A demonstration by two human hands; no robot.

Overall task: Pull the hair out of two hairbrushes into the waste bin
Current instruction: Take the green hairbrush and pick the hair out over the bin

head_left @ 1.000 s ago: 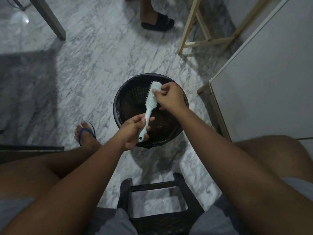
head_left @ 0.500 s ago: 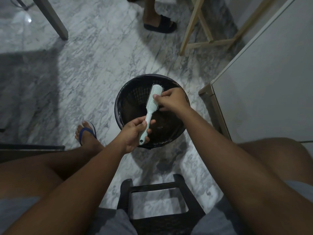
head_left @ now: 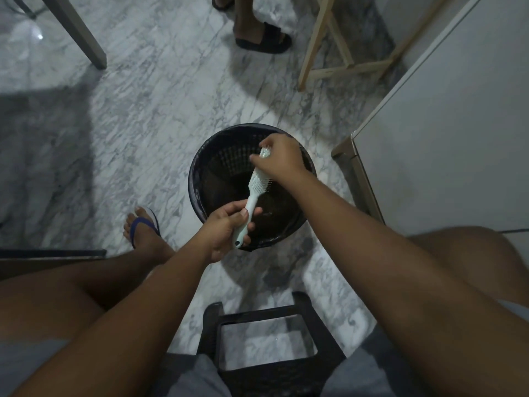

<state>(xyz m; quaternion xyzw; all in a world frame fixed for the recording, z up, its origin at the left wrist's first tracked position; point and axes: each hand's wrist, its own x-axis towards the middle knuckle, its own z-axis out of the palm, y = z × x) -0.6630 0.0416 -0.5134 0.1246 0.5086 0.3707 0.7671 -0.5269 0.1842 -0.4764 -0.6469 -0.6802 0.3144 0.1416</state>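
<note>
**Hair Removal, First Brush: Hold Over the Bin**

Nearest to us, a black stool [head_left: 274,342] stands between our knees on the marble floor [head_left: 137,133]; it plays no part in this step.

Our left hand [head_left: 226,230] is closed around the lower handle of the pale green hairbrush [head_left: 252,193], fingers wrapped fully and thumb pressed on top. We judge that this grip serves as the anchor, so that the brush does not twist while the other hand pulls. The brush slopes up and away from the near rim of the waste bin [head_left: 197,173], with its head over the open mouth. Held there, anything pulled loose should drop inside, not onto the floor.

Our right hand [head_left: 282,157] sits at the far end of the brush head, fingers bunched in a pinch among the bristles. We cannot tell whether the pinch holds any hair; the strands are too fine and the light too dim.

The bin interior is dark, and its contents cannot be made out. A second hairbrush is not in view.

Beyond the bin, another person's sandalled foot [head_left: 262,40] stands beside a wooden frame [head_left: 343,67].
</note>
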